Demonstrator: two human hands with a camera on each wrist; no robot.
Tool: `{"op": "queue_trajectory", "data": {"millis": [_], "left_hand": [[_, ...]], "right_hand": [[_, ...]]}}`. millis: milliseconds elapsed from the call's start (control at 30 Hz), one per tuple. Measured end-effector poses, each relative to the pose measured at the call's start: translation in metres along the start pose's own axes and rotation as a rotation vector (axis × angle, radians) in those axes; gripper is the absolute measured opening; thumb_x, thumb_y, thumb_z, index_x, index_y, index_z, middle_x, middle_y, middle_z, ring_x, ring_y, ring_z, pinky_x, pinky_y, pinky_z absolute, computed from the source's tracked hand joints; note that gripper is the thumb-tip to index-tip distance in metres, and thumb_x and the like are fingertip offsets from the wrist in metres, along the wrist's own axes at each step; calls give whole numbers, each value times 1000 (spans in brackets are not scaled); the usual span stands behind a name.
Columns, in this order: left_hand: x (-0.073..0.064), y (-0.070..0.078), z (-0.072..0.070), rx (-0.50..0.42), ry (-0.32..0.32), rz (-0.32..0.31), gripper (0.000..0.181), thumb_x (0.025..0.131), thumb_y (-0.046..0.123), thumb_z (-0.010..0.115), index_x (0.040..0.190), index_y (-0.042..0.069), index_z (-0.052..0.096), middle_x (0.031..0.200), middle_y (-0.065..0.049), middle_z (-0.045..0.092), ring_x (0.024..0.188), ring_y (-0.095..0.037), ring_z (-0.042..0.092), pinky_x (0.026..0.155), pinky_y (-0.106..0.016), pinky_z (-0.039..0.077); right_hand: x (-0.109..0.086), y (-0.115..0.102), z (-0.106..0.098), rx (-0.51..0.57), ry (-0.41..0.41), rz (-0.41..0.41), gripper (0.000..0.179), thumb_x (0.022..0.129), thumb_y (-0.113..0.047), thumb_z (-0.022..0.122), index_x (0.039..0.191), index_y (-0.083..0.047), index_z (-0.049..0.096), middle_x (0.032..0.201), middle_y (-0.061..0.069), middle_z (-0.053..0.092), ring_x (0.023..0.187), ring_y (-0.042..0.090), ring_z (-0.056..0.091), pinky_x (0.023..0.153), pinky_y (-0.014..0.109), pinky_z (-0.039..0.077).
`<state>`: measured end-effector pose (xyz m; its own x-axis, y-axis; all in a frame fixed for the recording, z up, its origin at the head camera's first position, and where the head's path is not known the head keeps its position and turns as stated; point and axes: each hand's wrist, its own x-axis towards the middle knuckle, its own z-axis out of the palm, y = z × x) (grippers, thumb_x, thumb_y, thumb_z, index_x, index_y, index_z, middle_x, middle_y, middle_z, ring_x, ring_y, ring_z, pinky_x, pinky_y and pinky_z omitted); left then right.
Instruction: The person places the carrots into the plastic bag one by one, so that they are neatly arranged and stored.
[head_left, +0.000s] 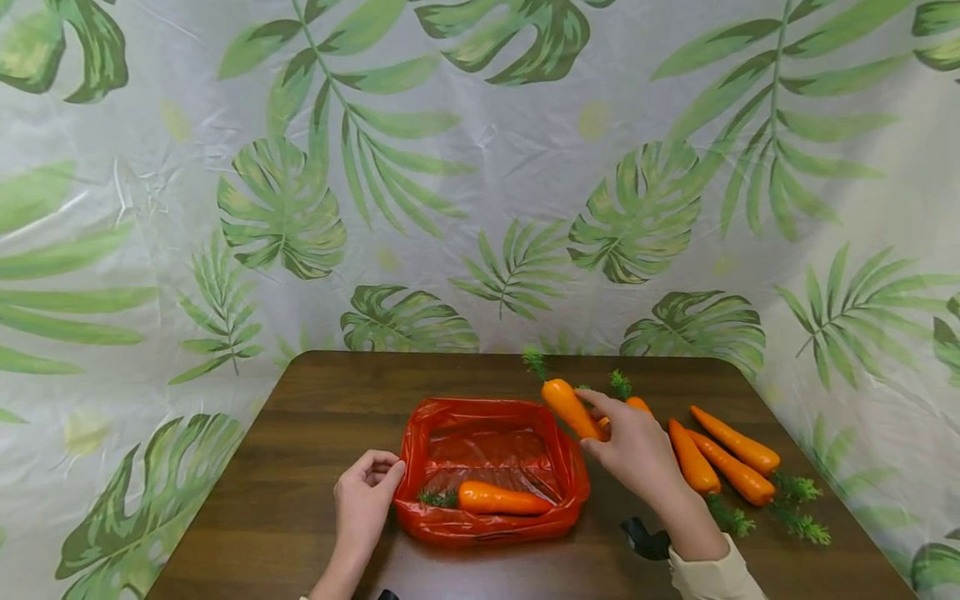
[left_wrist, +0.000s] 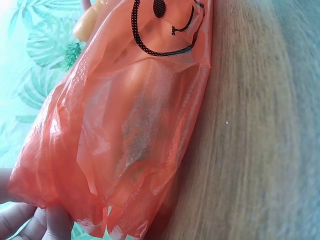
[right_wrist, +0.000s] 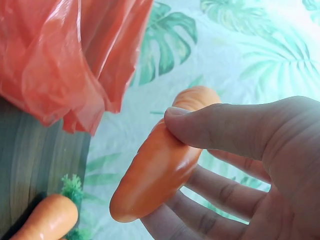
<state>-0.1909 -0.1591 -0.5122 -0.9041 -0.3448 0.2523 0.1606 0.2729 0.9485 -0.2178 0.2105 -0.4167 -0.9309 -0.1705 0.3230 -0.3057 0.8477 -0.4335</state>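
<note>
A red plastic bag (head_left: 491, 531) sits on the table with its mouth spread wide. Inside it, near the front wall, lies an orange carrot (head_left: 501, 498) with a green top. My left hand (head_left: 363, 500) pinches the bag's left rim between thumb and fingers. Over the right rear corner of the bag, my right hand (head_left: 637, 442) holds another carrot (head_left: 566, 405), its leafy top pointing up and away. The right wrist view shows the thumb lying across this carrot (right_wrist: 157, 165), with the fingers behind it. Printed black face lines mark the bag (left_wrist: 145, 100) in the left wrist view.
Several loose carrots (head_left: 731, 471) with green tops lie at the right of the brown wooden table (head_left: 322, 392), beyond my right hand. One more carrot (head_left: 640, 405) is partly hidden behind that hand. A leaf-print sheet (head_left: 510, 192) hangs behind the table.
</note>
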Motion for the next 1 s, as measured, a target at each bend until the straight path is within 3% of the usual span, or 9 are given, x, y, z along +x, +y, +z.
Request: {"op": "queue_trajectory", "data": {"millis": [200, 567, 1000], "left_hand": [[1, 0, 0, 6, 3, -1, 8, 87, 13, 80, 88, 8, 74, 77, -5, 69, 65, -16, 64, 57, -24, 50], [2, 1, 2, 11, 16, 1, 6, 86, 10, 80, 85, 11, 74, 75, -3, 69, 63, -16, 64, 56, -25, 50], [1, 0, 1, 15, 13, -8, 6, 87, 12, 80, 86, 9, 74, 76, -5, 69, 63, -16, 63, 56, -24, 50]], "right_hand": [[4, -6, 3, -6, 12, -30, 72, 78, -16, 87, 143, -23, 57, 105, -2, 71, 72, 10, 59, 57, 31, 45], [12, -21, 12, 33, 6, -39, 72, 76, -16, 89, 141, -26, 59, 106, -2, 73, 85, 18, 67, 64, 36, 51], [14, -41, 29, 52, -23, -76, 72, 74, -12, 90, 138, -27, 61, 108, -7, 71, 89, 13, 66, 69, 34, 53]]}}
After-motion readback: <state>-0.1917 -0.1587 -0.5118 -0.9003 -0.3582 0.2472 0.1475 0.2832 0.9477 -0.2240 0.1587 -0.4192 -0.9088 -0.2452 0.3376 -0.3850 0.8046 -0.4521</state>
